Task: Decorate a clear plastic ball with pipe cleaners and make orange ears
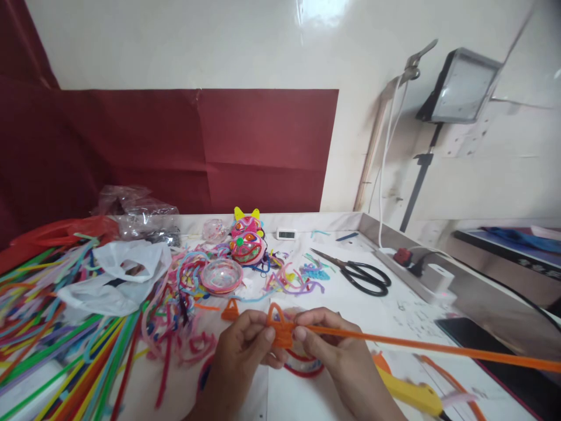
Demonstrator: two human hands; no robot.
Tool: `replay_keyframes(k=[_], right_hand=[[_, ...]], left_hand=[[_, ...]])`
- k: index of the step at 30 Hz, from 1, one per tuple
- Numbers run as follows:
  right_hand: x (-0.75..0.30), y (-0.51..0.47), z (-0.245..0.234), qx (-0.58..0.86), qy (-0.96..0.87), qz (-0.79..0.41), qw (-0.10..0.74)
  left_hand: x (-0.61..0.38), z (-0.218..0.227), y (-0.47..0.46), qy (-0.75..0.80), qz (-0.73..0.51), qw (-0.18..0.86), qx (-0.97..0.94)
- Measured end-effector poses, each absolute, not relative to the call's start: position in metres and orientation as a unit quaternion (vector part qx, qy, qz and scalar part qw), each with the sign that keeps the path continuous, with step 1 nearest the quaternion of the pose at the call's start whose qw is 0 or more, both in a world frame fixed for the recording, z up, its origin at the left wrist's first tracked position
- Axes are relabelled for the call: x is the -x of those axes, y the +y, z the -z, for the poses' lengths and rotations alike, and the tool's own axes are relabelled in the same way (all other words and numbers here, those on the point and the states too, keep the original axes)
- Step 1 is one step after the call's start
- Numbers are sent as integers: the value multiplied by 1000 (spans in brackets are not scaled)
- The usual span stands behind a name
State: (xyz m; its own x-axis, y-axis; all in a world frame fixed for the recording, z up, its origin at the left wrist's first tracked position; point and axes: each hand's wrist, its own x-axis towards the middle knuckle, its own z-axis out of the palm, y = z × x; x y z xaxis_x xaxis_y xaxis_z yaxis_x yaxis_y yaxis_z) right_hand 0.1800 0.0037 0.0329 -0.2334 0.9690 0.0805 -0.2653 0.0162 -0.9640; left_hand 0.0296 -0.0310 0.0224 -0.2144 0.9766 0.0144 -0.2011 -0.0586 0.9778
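Between my two hands is an orange pipe cleaner (438,349), bent at one end into a small pointed loop with folded rows below it. My left hand (239,359) pinches the folded part from the left. Fingers and thumb of my right hand (337,356) close on the same pipe cleaner where its long straight tail runs off to the right. Just beyond my left hand lies a small orange triangle (230,310) of bent pipe cleaner. Partly hidden beneath my hands is a round piece with a red rim (307,371).
Black-handled scissors (366,277) lie at the back right. A yellow glue gun (414,393) and a dark phone (495,362) are near my right hand. Many coloured pipe cleaners (87,356) fill the left side. A clear bowl (221,276) and decorated figures (247,245) stand behind.
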Motion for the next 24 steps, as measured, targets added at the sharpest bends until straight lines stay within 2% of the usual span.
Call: replay_keyframes(k=[24], right_hand=[[-175,6,-20,366,-511,-588,509]], left_hand=[[-34,-24,-35,484,-605,495,-394]])
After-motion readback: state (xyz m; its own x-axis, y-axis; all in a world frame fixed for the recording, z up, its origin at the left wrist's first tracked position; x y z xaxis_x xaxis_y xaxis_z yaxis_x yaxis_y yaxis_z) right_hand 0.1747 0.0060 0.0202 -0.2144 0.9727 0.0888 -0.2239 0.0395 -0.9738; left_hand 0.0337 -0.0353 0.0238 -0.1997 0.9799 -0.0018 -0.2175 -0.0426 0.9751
